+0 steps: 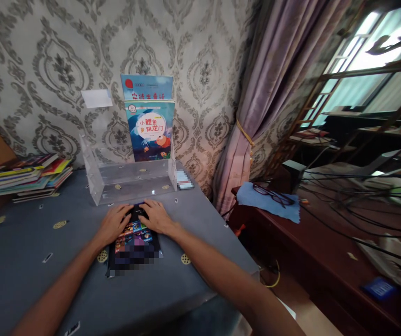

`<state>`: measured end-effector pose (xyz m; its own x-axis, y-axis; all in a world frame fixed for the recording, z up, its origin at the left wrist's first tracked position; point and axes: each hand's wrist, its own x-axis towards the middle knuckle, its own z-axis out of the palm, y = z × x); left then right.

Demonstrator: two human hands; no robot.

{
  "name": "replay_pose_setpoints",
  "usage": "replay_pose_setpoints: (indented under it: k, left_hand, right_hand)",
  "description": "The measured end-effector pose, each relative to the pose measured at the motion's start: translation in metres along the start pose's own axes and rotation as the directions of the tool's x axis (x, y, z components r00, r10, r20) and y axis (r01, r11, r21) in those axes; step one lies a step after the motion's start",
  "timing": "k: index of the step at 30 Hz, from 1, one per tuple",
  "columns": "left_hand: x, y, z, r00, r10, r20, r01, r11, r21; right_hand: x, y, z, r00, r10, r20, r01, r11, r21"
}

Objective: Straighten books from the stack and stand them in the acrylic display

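Note:
A dark, flat packet [138, 238] with rows of small colourful pictures lies on the grey-covered table, and clear plastic shows at its near corners. Part of its near end is blurred out. My left hand [114, 221] rests on the packet's far left edge with its fingers stretched out. On the far right edge lies my right hand [157, 217], fingers also extended and apart. Just beyond both hands stands a clear acrylic stand [130, 179] with stepped tiers. Two blue children's books, the front one with an orange fish [150, 133], stand upright in its back right part.
A stack of books [29, 179] sits at the left of the table [78, 261]. A white card [96, 98] is at the stand's upper left. To the right, a dark red desk [273, 238] holds glasses [273, 193] on a blue cloth and tangled cables. A tied curtain [247, 116] hangs behind.

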<state>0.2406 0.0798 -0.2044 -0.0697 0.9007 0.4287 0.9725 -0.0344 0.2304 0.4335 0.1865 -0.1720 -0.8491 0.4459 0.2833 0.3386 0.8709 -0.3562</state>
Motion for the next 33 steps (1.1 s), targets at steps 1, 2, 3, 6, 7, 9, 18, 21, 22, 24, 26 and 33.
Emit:
replay_pose_setpoints:
  k: [1,2,3,6,7,9,18,21,22,24,26,33]
  left_hand:
    - [0.0,0.0,-0.0001,1.0,0.0,0.007,0.0,1.0,-0.003]
    - [0.0,-0.0001,-0.0001,1.0,0.0,0.013,0.0,1.0,-0.006]
    - [0.0,0.0,-0.0002,1.0,-0.001,0.016,0.001,1.0,-0.007]
    - [-0.0002,0.0004,-0.0002,1.0,-0.003,0.012,0.003,1.0,-0.007]
    - [-0.0002,0.0006,-0.0001,1.0,-0.002,0.009,0.002,1.0,-0.006]
    - [-0.0004,0.001,0.0,1.0,-0.001,0.005,0.001,1.0,-0.003]
    - [-0.0004,0.002,0.0002,1.0,0.004,-0.011,-0.004,1.0,-0.006]
    - [-0.0006,0.0023,0.0002,1.0,0.006,-0.01,-0.006,1.0,-0.003]
    - [-0.0008,0.0023,0.0005,1.0,0.003,-0.01,-0.003,1.0,-0.003]
    - [-0.0013,0.0022,0.0012,1.0,-0.001,-0.013,0.001,1.0,-0.006]
    - [-0.0017,0.0019,0.002,1.0,0.0,-0.019,-0.001,1.0,-0.007]
    - [-0.0022,0.0022,0.0014,1.0,0.008,-0.012,-0.008,1.0,0.007]
  right_hand:
    - [0.0,-0.0001,-0.0001,1.0,0.0,0.0,0.0,1.0,-0.002]
    - [0.0,-0.0001,-0.0001,1.0,-0.001,0.0,0.001,1.0,-0.002]
    - [0.0001,-0.0001,-0.0002,1.0,-0.001,0.0,0.001,1.0,-0.002]
    - [0.0001,-0.0001,-0.0007,1.0,0.0,0.0,0.0,1.0,0.005]
    - [0.0001,-0.0002,-0.0009,1.0,0.0,0.001,0.0,1.0,0.007]
    - [-0.0001,-0.0003,-0.0013,1.0,0.003,0.004,-0.003,1.0,0.008]
    - [0.0,-0.0015,-0.0034,1.0,-0.002,0.004,0.002,1.0,0.002]
    - [0.0,-0.0009,-0.0028,1.0,0.003,0.006,-0.003,1.0,0.001]
    - [-0.0001,-0.0006,-0.0026,1.0,0.002,0.003,-0.002,1.0,0.003]
    - [-0.0005,0.0,-0.0021,1.0,-0.003,-0.007,0.003,1.0,0.008]
    - [-0.001,0.0003,-0.0022,1.0,-0.009,-0.017,0.009,1.0,0.011]
    - [-0.0009,0.001,-0.002,1.0,-0.006,-0.003,0.006,1.0,0.003]
